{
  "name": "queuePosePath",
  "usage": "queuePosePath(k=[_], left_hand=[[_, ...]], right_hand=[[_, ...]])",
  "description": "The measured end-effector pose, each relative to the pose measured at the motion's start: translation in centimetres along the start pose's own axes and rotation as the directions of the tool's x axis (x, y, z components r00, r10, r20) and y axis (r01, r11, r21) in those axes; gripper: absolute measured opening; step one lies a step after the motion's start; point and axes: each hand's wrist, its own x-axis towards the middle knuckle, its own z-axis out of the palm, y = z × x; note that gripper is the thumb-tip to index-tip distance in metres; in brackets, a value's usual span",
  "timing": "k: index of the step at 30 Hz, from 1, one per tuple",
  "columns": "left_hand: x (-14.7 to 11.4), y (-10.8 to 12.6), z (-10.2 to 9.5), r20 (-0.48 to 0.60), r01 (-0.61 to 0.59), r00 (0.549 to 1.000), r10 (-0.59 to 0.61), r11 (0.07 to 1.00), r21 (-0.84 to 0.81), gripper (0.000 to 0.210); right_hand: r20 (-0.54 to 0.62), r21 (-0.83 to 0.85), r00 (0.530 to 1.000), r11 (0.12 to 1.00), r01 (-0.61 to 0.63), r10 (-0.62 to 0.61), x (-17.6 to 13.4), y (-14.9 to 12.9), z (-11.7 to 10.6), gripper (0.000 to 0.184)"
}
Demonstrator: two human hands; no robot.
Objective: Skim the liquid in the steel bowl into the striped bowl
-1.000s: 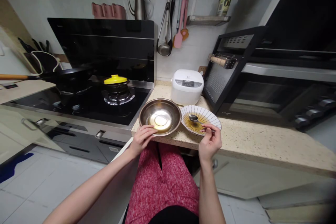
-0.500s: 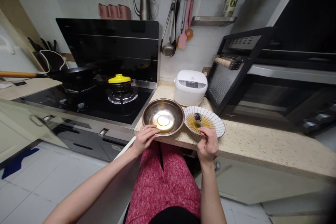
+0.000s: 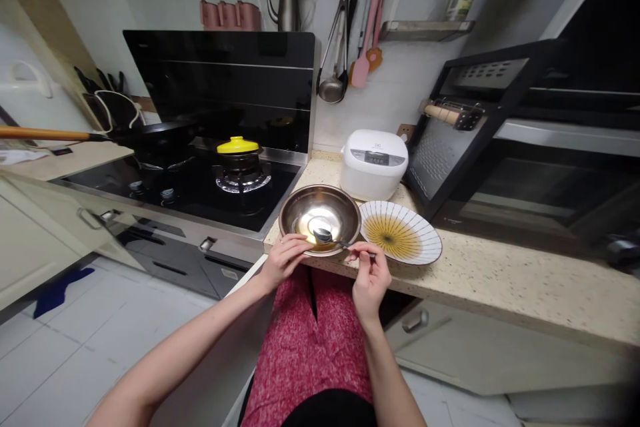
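Person at a speckled counter [image 3: 490, 287], both hands busy. Left hand [image 3: 283, 261] grips the near rim of a steel bowl [image 3: 291, 215], fingers bent over the edge. Right hand [image 3: 371, 280] is closed on the handle of a metal spoon [image 3: 323, 235], pinched between thumb and fingers, handle slanting across the bowl's near-right rim. Spoon's head is over the bowl's interior, toward the near side; from where I stand I cannot tell whether it touches the bottom. Yellowish tint inside, bright glare at the centre.

Bowl sits on the counter's left end, close to the stove [image 3: 197, 203]. Just right of it, a white plate [image 3: 425, 239] with dark radiating lines and a yellow-brown middle. Behind these, a white rice cooker [image 3: 374, 170]. On the stove: a small dark pot under a yellow lid [image 3: 237, 145], and further left a dark pan [image 3: 163, 135] with a wooden handle. On the wall, a ladle [image 3: 332, 89] and a pink spatula [image 3: 361, 70] hang from a rail.
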Motion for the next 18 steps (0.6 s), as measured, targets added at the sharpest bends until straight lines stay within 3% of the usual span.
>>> queuePosePath(k=[7, 18], left_hand=[[0.2, 0.2, 0.0, 0.012, 0.006, 1.000, -0.006, 0.999, -0.032, 0.026], [0.1, 0.3, 0.1, -0.011, -0.010, 1.000, 0.010, 1.000, -0.015, 0.025]], right_hand=[[0.038, -0.015, 0.993, 0.994, -0.109, 0.109, -0.3, 1.0, 0.4, 0.027], [0.047, -0.006, 0.988, 0.989, -0.147, 0.147, -0.3, 1.3, 0.7, 0.030]])
